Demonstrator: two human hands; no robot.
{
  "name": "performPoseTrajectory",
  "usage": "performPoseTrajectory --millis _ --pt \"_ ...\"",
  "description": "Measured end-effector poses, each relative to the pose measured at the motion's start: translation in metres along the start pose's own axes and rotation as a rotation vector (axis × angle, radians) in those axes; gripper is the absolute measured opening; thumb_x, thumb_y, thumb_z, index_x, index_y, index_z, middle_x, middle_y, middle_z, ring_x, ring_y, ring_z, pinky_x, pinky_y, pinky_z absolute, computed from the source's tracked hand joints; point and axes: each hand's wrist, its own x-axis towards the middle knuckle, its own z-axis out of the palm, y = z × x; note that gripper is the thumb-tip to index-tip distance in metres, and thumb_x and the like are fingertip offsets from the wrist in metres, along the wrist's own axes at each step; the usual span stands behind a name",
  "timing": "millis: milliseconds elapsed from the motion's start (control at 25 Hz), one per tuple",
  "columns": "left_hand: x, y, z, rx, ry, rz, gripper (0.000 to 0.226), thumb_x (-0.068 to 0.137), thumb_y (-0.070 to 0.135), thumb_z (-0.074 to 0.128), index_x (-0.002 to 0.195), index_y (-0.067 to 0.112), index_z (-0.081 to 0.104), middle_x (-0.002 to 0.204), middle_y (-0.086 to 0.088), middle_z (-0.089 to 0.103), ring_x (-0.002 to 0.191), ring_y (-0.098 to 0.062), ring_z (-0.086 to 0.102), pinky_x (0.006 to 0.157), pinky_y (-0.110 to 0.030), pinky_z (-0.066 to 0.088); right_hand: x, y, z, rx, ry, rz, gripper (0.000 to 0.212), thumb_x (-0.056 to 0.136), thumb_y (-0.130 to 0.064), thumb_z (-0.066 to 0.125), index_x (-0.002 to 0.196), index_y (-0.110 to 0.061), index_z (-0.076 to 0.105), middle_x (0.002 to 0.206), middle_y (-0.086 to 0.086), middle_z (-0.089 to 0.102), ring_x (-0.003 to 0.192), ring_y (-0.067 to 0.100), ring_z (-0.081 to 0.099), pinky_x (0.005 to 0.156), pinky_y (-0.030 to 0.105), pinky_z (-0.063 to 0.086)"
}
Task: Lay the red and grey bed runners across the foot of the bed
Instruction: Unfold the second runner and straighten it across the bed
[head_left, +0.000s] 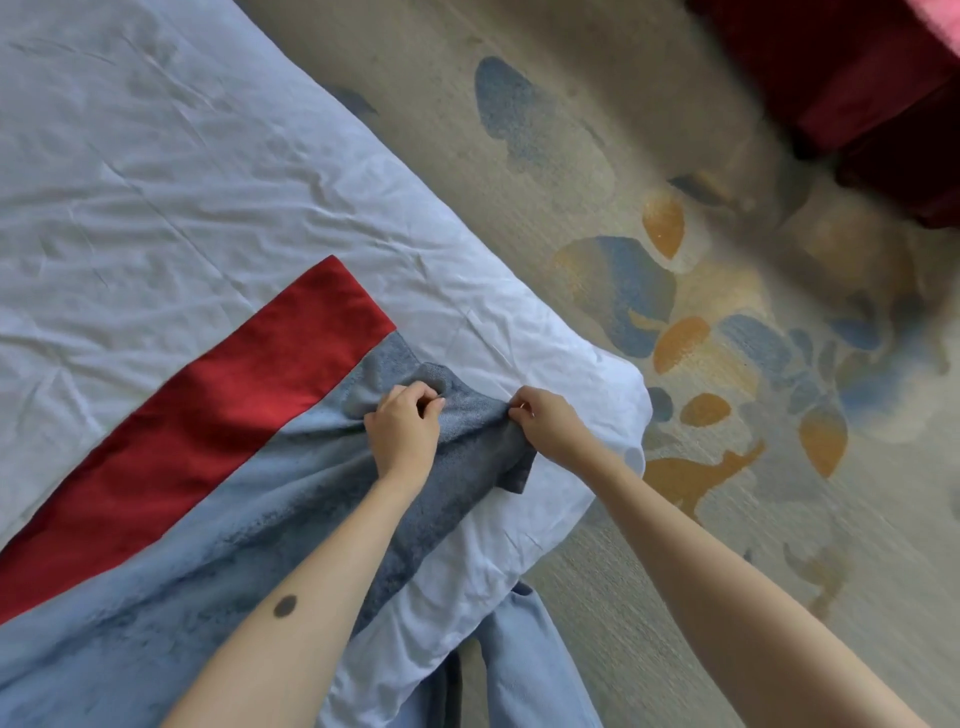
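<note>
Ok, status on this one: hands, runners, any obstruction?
Left hand and right hand pinching grey runner, end bunched. Red runner flat. Nothing blocking.

Two bare forearms, no sleeves in view. The left forearm (291, 587) carries a small dark oval mark (284, 606). Light blue trousers (524, 670) show below.

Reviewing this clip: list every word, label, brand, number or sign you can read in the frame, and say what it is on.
None: no readable text anywhere in this view.
The red runner, grey runner and white bed cover carry no visible tag or print.
The carpet shows only blue and orange shapes, no letters.
The dark oval mark on the left forearm is not writing.
</note>
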Motion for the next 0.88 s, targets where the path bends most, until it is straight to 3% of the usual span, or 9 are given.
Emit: performPoseTrajectory --millis 120,280,480,600,720,880 --pt "-0.002 -0.003 0.006 0.058 -0.027 0.005 0.010 0.084 0.024 0.062 0.082 0.015 0.064 0.092 -0.003 0.065 0.086 -0.024 0.059 0.082 -0.038 0.036 -0.003 0.006 0.007 -0.066 0.003 0.005 0.016 0.093 -0.015 0.047 0.100 -0.008 0.060 0.108 0.013 0.063 0.100 0.030 0.056 0.080 0.037 0.045" --pt "-0.007 -0.001 -0.002 0.064 -0.059 0.024 0.012 0.087 0.024 0.059 0.089 0.013 0.064 0.094 -0.005 0.065 0.092 -0.025 0.058 0.084 -0.041 0.042 -0.004 0.001 0.006 -0.158 -0.010 0.017 0.019 0.091 -0.017 0.047 0.103 -0.009 0.059 0.110 0.013 0.062 0.100 0.030 0.056 0.078 0.034 0.043" --pt "-0.029 -0.020 -0.036 -0.008 0.151 0.120 0.008 0.085 0.018 0.061 0.090 0.013 0.064 0.088 -0.004 0.067 0.086 -0.028 0.058 0.076 -0.041 0.044 0.007 -0.049 0.002 -0.234 0.087 -0.115 0.031 0.094 -0.034 0.047 0.110 -0.011 0.060 0.111 0.010 0.062 0.100 0.028 0.057 0.085 0.038 0.045" --pt "-0.050 -0.050 -0.047 0.115 0.190 0.202 0.016 0.078 0.028 0.070 0.088 0.016 0.065 0.086 0.000 0.068 0.083 -0.025 0.061 0.071 -0.038 0.044 0.027 -0.091 0.011 -0.213 0.067 -0.059 0.039 0.094 -0.045 0.044 0.097 -0.011 0.062 0.094 0.007 0.065 0.096 0.028 0.059 0.086 0.038 0.043" --pt "-0.082 -0.071 -0.040 0.299 0.040 0.311 0.039 0.062 0.051 0.075 0.086 0.022 0.065 0.083 0.005 0.067 0.078 -0.019 0.062 0.066 -0.037 0.047 0.043 -0.116 0.020 -0.275 -0.012 0.032 0.048 0.090 -0.057 0.043 0.075 -0.012 0.053 0.078 0.005 0.058 0.083 0.027 0.056 0.088 0.039 0.042" --pt "-0.108 -0.079 -0.017 0.414 -0.144 0.326 0.052 0.048 0.063 0.076 0.082 0.026 0.065 0.077 0.011 0.064 0.068 -0.014 0.060 0.063 -0.032 0.047 0.052 -0.121 0.028 -0.193 0.015 0.072 0.036 0.083 -0.036 0.063 0.099 -0.003 0.064 0.101 0.010 0.068 0.096 0.029 0.062 0.086 0.037 0.047"
